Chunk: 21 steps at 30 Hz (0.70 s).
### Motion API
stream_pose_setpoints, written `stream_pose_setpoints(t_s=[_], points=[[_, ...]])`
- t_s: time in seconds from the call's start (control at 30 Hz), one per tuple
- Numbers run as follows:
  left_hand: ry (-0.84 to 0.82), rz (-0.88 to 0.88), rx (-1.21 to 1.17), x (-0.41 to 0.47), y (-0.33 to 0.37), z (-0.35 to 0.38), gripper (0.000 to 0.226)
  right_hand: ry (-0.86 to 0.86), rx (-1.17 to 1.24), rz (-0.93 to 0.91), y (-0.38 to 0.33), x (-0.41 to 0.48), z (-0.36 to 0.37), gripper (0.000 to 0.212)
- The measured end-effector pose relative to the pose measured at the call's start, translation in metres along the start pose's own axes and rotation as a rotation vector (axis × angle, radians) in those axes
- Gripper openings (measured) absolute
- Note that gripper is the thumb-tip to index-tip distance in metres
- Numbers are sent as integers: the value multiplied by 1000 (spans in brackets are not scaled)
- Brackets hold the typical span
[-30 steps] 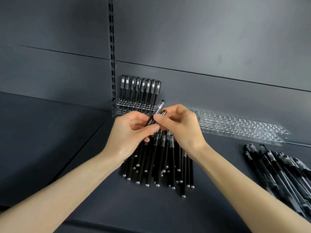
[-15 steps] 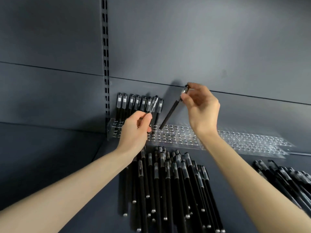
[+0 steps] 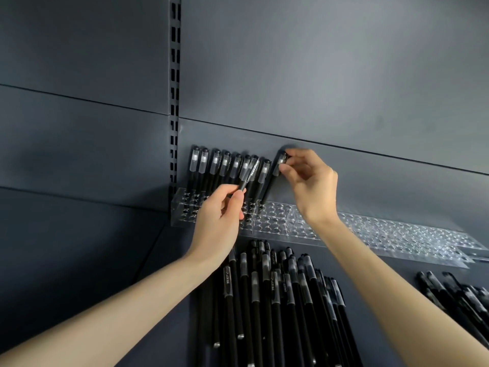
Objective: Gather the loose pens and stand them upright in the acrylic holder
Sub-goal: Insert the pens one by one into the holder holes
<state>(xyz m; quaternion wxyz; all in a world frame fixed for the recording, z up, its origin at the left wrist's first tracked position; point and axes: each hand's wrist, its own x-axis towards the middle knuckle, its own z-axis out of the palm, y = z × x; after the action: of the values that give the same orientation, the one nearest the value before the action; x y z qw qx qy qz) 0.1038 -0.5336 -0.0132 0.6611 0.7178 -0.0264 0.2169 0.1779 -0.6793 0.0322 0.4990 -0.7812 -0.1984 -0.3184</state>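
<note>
Black pen (image 3: 270, 178) pinched at its cap by thumb and forefinger of my right hand (image 3: 311, 186), lower end in the acrylic holder (image 3: 296, 226), just right of the standing row of pens (image 3: 214, 165). My left hand (image 3: 218, 218) grips a second pen (image 3: 248, 172) by its barrel, tilted before that row. Loose pens (image 3: 277, 300) lie on the shelf (image 3: 174, 348) nearer me.

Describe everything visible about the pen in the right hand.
The pen is slim, with a matte black barrel and a translucent, frosted-looking cap on top. It stands nearly upright, its top leaning right, just right of the row of standing pens. Its lower end meets a back-row hole of the clear acrylic holder; how deep it sits cannot be told. The right hand pinches its cap.
</note>
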Motion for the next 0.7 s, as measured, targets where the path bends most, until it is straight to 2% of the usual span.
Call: stream_pose_setpoints(t_s=[0.7], points=[[-30, -4, 8, -2, -5, 3, 18, -158, -60, 33, 6, -2, -2, 22]])
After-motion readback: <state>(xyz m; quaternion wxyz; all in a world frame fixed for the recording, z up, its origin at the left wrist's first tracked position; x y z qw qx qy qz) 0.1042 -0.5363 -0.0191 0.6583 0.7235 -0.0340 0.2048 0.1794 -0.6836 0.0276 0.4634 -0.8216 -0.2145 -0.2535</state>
